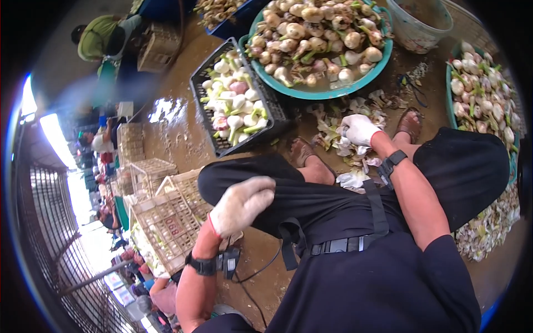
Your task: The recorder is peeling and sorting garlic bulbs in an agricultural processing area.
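Note:
My left hand point(241, 205), in a white knit glove, is over my left thigh with its fingers drawn together; I see nothing in it. My right hand point(361, 130), gloved the same way, is closed above a scatter of garlic skins point(347, 152) between my feet. A small dark object point(344, 131) shows at its fingers, too small to name. In front is a teal tub point(320, 95) heaped with untrimmed garlic bulbs point(312, 37) in murky water. Left of the tub, a black plastic crate point(208, 129) holds cleaned white garlic bulbs with green stems point(237, 102).
Another teal tub point(448, 85) of garlic is at my right knee, beside more skins point(487, 229). A whitish bucket point(420, 29) stands front right. Bamboo crates point(166, 224) and cables point(254, 297) are on my left. Several people work farther off, one person point(100, 39) bending over. The floor is wet.

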The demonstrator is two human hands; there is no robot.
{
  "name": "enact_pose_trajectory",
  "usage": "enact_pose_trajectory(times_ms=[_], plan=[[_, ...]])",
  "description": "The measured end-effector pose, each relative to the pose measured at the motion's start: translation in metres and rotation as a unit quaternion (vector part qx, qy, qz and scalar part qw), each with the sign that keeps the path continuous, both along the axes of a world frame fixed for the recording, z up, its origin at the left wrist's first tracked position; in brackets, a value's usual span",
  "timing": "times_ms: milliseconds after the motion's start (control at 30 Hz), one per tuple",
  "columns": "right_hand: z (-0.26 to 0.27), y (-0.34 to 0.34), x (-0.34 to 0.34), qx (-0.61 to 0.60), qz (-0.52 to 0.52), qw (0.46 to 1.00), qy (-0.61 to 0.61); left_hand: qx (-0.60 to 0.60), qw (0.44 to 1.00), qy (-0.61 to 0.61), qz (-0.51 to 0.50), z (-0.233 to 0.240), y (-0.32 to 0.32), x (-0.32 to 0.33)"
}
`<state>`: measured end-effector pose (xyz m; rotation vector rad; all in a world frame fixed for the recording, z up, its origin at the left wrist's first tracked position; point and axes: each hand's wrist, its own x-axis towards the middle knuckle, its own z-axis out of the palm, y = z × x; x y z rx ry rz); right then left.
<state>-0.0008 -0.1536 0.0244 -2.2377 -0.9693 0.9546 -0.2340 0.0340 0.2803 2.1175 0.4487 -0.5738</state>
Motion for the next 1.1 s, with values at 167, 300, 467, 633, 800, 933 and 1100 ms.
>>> enact_pose_trajectory(times_ms=[167, 300, 467, 633, 800, 933, 1100], plan=[[-0.055, 0.003, 0.0, 0.106, -0.003, 0.994, -0.027, 0.044, 0.958, 0.278, -0.059, 0.001, -0.035, -0.12], [-0.06, -0.016, 0.005, 0.082, -0.057, 0.994, -0.036, -0.102, 0.965, 0.241, -0.024, -0.048, -0.103, -0.238], [-0.096, 0.009, -0.012, 0.104, -0.065, 0.992, -0.026, 0.031, 0.966, 0.247, 0.064, -0.089, -0.16, -0.296], [-0.065, -0.013, -0.012, 0.121, -0.062, 0.991, 0.007, 0.169, 0.919, 0.35, 0.066, -0.101, -0.159, -0.305], [-0.036, 0.016, -0.002, 0.008, -0.001, 1.0, -0.01, 0.194, 0.875, 0.444, -0.008, -0.056, -0.102, -0.192], [-0.004, 0.024, 0.004, -0.009, 0.045, 0.999, -0.008, 0.1, 0.942, -0.039, 0.317, -0.013, -0.024, -0.092], [0.008, -0.003, 0.031, 0.083, -0.096, 0.991, -0.029, 0.036, 0.953, -0.197, 0.228, -0.012, -0.026, 0.068]])
